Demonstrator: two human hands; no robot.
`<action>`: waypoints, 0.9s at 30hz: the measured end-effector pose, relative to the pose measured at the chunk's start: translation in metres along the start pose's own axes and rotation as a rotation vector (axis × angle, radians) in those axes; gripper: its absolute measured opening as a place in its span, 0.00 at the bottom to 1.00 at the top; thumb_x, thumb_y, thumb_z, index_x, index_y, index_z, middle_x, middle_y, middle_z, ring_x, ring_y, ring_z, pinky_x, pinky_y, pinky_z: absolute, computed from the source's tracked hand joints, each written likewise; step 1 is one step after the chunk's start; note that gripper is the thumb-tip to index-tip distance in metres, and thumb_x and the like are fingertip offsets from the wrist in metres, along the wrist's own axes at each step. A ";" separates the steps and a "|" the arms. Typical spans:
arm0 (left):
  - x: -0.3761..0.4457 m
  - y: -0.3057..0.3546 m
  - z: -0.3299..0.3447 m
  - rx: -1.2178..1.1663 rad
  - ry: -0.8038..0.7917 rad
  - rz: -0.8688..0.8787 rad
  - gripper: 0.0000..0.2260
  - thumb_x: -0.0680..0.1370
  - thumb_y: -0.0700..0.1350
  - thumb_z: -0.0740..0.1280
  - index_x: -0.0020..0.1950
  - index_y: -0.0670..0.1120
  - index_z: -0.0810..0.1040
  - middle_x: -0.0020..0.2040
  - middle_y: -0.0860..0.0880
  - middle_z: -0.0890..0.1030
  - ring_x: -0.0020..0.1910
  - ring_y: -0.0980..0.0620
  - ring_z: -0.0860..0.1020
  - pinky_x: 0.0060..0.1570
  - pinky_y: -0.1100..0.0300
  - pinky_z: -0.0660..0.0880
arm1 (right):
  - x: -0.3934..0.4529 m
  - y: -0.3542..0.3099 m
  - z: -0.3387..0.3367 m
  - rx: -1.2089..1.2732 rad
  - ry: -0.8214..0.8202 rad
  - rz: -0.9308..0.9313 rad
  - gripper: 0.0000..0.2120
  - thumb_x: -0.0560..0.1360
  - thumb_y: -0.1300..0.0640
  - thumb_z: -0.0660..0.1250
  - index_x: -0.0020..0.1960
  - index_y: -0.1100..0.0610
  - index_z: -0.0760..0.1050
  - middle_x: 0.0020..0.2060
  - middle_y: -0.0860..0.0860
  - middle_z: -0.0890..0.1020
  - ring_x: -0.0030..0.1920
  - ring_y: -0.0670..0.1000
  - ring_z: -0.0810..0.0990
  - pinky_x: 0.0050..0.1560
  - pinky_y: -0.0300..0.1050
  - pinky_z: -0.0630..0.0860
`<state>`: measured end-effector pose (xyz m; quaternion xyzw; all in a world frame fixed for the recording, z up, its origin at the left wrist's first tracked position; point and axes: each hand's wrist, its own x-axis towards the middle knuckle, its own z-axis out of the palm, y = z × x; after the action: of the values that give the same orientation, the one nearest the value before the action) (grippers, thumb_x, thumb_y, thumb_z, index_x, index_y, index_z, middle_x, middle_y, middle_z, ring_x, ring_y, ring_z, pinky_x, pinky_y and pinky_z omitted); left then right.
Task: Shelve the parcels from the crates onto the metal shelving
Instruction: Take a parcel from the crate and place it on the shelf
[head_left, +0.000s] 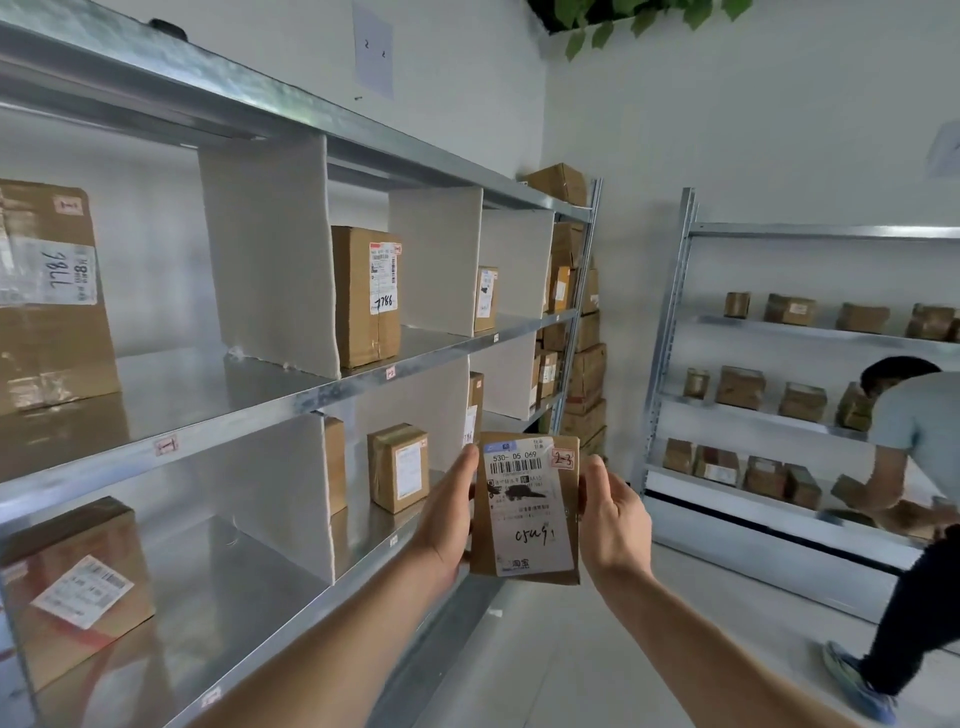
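— Parcel (524, 509) first: a small flat cardboard box, held upright in the aisle in front of the metal shelving (291, 400), not yet on any shelf. How do you reckon it handles?

— Light, I'd judge, and stiff enough to take by its side edges. That is where it is held: the left hand (447, 514) has its thumb up the left edge, the right hand (613, 525) clasps the right edge, fingers of both curled behind out of sight. The glossy label might be slippery; the bare card at the edges looks the better hold.

— What can be read?

— Its label shows "530- D5 069" over a barcode, a handwritten scrawl lower down, and a red-bordered tag marked "2-3". On the shelving, an upright box (366, 296) reads "7786", and a shelf-edge tag (166, 445) reads "1".

— And beyond?

— Another person (914, 493) bends at the far shelving (779, 332).
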<state>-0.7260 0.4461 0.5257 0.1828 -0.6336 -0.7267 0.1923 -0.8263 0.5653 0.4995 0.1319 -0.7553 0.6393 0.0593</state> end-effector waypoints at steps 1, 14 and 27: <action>0.013 0.001 0.001 -0.003 -0.014 0.003 0.21 0.83 0.62 0.47 0.53 0.57 0.78 0.49 0.49 0.83 0.50 0.47 0.80 0.52 0.49 0.75 | 0.012 0.001 0.003 -0.007 0.009 -0.001 0.34 0.69 0.28 0.50 0.42 0.54 0.81 0.38 0.49 0.85 0.43 0.53 0.83 0.49 0.56 0.81; 0.175 -0.002 0.009 -0.007 -0.089 -0.073 0.25 0.82 0.66 0.47 0.58 0.56 0.79 0.54 0.46 0.83 0.56 0.42 0.80 0.63 0.36 0.72 | 0.141 0.025 0.048 -0.018 0.094 0.008 0.35 0.69 0.27 0.49 0.40 0.55 0.81 0.37 0.52 0.85 0.41 0.54 0.84 0.44 0.52 0.81; 0.294 -0.018 0.072 0.021 -0.012 -0.097 0.25 0.80 0.68 0.48 0.62 0.59 0.77 0.56 0.49 0.82 0.56 0.42 0.80 0.61 0.35 0.74 | 0.279 0.075 0.051 0.015 0.037 0.025 0.28 0.79 0.34 0.52 0.39 0.54 0.79 0.38 0.51 0.84 0.43 0.54 0.83 0.46 0.52 0.80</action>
<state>-1.0157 0.3595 0.5103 0.2110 -0.6328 -0.7295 0.1509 -1.1099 0.4920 0.4916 0.1109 -0.7508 0.6479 0.0645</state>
